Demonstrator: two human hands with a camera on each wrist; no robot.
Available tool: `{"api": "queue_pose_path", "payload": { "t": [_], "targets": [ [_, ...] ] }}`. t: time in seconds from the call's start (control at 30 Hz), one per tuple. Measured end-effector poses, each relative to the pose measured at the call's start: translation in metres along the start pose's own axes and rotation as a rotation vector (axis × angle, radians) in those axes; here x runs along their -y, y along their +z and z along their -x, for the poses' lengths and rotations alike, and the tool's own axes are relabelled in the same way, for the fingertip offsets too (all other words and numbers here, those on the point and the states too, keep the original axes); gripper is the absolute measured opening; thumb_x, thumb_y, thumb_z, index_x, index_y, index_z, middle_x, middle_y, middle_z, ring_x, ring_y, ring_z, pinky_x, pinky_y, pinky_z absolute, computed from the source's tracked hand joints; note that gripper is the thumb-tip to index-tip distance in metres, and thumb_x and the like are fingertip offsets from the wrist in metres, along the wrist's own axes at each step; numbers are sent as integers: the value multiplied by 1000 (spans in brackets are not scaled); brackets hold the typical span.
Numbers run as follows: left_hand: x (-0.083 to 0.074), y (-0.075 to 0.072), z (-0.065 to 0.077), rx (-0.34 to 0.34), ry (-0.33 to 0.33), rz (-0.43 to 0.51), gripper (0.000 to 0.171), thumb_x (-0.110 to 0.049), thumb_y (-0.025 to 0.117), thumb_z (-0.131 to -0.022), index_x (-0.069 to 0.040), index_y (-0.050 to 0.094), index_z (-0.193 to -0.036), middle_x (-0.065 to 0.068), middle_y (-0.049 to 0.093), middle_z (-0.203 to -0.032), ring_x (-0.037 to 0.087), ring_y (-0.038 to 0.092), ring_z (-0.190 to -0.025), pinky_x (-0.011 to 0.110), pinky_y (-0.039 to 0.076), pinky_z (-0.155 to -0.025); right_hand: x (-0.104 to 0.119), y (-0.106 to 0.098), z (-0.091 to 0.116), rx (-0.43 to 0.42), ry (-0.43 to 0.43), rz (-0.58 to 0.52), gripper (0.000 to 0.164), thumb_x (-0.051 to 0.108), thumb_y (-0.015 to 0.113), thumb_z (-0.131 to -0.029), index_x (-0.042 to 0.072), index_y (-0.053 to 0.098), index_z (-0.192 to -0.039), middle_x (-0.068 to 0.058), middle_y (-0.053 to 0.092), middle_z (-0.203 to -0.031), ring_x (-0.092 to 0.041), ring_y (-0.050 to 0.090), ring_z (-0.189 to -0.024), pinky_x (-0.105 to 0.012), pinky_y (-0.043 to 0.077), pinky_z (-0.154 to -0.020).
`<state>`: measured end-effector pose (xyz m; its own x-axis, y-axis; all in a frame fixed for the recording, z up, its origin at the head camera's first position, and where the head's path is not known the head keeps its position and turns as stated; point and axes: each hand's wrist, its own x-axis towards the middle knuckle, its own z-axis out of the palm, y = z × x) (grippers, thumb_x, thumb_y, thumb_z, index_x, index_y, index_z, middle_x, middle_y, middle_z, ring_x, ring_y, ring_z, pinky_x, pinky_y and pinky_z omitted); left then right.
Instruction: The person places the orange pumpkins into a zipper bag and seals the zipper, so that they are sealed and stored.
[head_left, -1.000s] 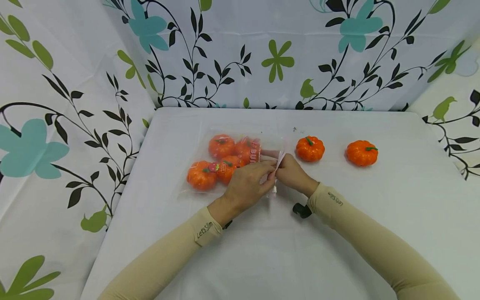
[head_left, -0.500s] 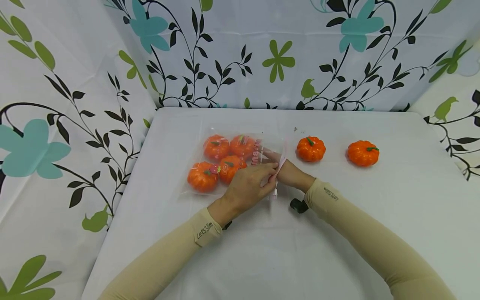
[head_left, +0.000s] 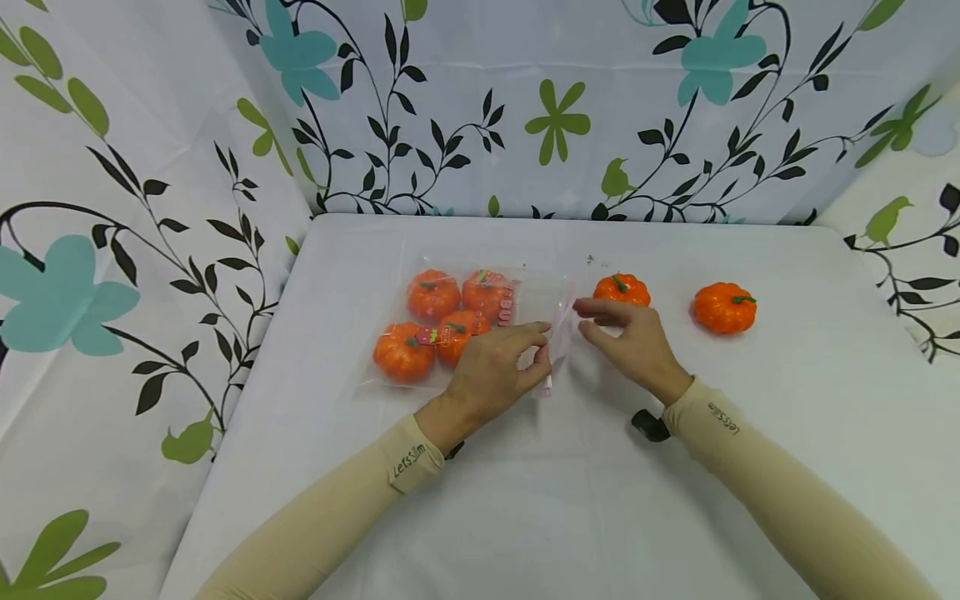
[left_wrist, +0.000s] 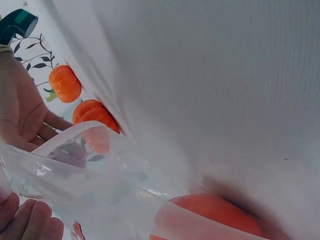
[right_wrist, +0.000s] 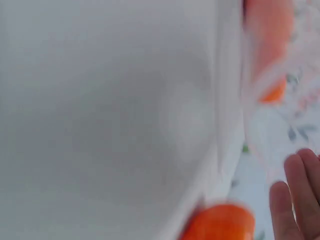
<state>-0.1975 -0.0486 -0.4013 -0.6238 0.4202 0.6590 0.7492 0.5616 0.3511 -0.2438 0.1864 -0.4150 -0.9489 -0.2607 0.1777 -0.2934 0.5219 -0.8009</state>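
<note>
A clear plastic zip bag (head_left: 536,292) with pink print lies on the table, with several small orange pumpkins (head_left: 403,354) inside it. My left hand (head_left: 491,371) pinches the bag at its open right end. Just right of that mouth, my right hand (head_left: 633,346) is outside the bag with nothing in it, fingers relaxed and pointing left. Behind it sits a loose orange pumpkin (head_left: 618,286), partly covered by the hand. Another loose pumpkin (head_left: 723,308) is farther right. In the left wrist view the bag's pale rim (left_wrist: 75,132) arches up, standing apart.
A white cloth covers the table (head_left: 480,517). Behind and beside it hang white curtains (head_left: 465,50) printed with leaves and flowers. A black wrist camera (head_left: 649,425) sits under my right wrist.
My right hand was inside the bag among the pumpkins and has drawn out to the right, coming away with nothing. The bagged pumpkins shifted slightly left. My left hand kept its place.
</note>
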Motion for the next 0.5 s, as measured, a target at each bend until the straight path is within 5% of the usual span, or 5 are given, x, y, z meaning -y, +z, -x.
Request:
{"api": "queue_pose_path", "payload": {
  "t": [0.23, 0.5],
  "targets": [
    [-1, 1, 0, -5, -22, -7, 7, -4, 69, -85, -5, 74, -89, 8, 76, -109, 19, 74, -95, 25, 58, -76, -4, -43, -8, -157, -12, 43, 71, 20, 77, -89, 14, 45, -153, -7, 51, -150, -27, 49, -135, -48, 38, -112],
    [-4, 0, -1, 3, -30, -11, 6, -4, 70, -85, -5, 74, -89, 7, 76, -110, 18, 74, -95, 24, 58, -76, -12, -68, -18, -68, 123, 179, 111, 31, 86, -81, 16, 12, -164, -9, 25, -165, -37, 32, -146, -55, 32, -113]
  ]
}}
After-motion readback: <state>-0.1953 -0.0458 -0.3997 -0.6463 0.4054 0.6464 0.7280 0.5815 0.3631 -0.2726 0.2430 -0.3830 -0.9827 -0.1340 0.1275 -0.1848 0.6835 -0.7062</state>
